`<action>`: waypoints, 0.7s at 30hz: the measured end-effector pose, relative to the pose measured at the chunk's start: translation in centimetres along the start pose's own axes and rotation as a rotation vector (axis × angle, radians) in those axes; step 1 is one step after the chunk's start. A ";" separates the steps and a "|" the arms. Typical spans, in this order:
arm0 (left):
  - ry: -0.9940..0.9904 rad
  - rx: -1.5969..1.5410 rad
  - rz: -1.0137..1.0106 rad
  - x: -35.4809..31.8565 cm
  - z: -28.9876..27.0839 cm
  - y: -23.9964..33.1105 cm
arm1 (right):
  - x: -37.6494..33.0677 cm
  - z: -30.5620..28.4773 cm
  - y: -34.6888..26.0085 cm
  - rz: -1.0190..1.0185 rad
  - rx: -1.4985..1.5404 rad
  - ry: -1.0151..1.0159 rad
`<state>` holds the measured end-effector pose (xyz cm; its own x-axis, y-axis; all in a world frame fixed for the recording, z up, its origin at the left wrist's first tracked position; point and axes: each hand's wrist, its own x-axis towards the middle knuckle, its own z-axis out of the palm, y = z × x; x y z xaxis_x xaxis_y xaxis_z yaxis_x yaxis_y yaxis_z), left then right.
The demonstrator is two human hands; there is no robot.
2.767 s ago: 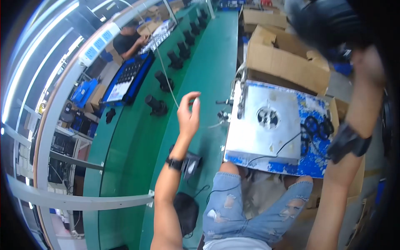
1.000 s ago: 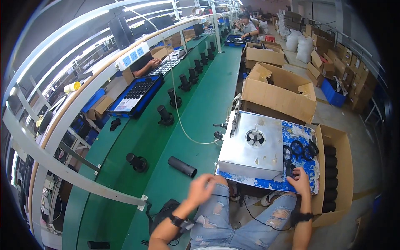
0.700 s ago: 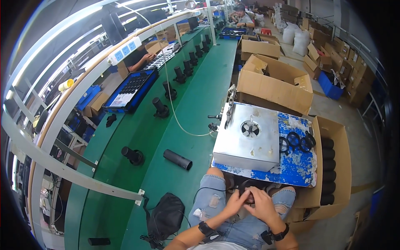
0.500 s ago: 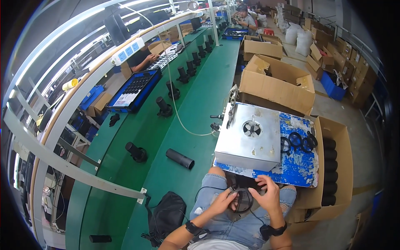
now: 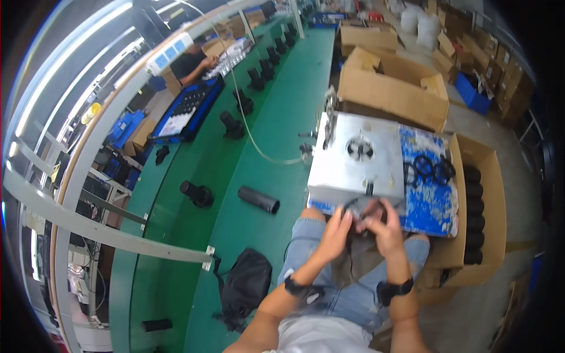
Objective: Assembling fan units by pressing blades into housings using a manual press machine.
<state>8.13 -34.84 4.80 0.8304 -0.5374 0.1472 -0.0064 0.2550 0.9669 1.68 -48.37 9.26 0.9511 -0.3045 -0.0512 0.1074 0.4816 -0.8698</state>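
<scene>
The left hand [image 5: 334, 238] is clamped on a black ring part [image 5: 352, 206], fingers and thumb together at its left side. The right hand [image 5: 387, 235] is curled at the right side of the same part; blur prevents confirming whether its fingertips are closed on it. The part is located over the person's lap, in front of the near edge of the metal box [image 5: 335, 170]. The box has a round fan opening [image 5: 360, 149] and rests on a worn blue board [image 5: 432, 213]. Loose black rings [image 5: 444, 170] lie on the board, right of the box. Farther right, an open carton [image 5: 494, 226] contains black cylinders [image 5: 474, 206]. A black tube [image 5: 258, 199] lies on the green bench [image 5: 282, 129], left of the box. A white sheet [image 5: 175, 125] lies in the blue tray [image 5: 206, 112], far left; its print is too small to read.
</scene>
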 end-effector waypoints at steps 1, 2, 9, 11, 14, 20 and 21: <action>-0.029 -0.130 -0.100 0.4 0.7 2.1 | 0.2 -0.1 -0.9 -0.014 0.031 -0.014; -0.024 -0.203 -0.121 1.0 1.3 3.4 | 0.5 0.4 -1.6 -0.045 0.032 -0.020; -0.014 -0.348 -0.152 1.1 1.9 3.5 | 0.3 1.2 -1.9 -0.150 -0.008 0.028; 0.018 -0.462 -0.242 0.9 2.2 4.6 | 0.3 1.2 -1.6 -0.170 -0.025 -0.001; -0.009 -0.523 -0.278 1.2 1.1 4.7 | 0.1 1.0 -1.7 -0.149 -0.055 -0.074; -0.065 -0.282 -0.113 1.6 0.5 4.4 | 0.2 -0.2 -1.7 -0.120 -0.075 -0.184; -0.066 -0.283 -0.113 1.7 0.6 4.1 | 0.2 -0.2 -1.6 -0.159 0.078 -0.301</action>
<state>9.14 -35.23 9.13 0.7789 -0.6237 0.0648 0.2468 0.3999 0.8827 1.69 -49.32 10.53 0.9624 -0.1305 0.2384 0.2713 0.5124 -0.8148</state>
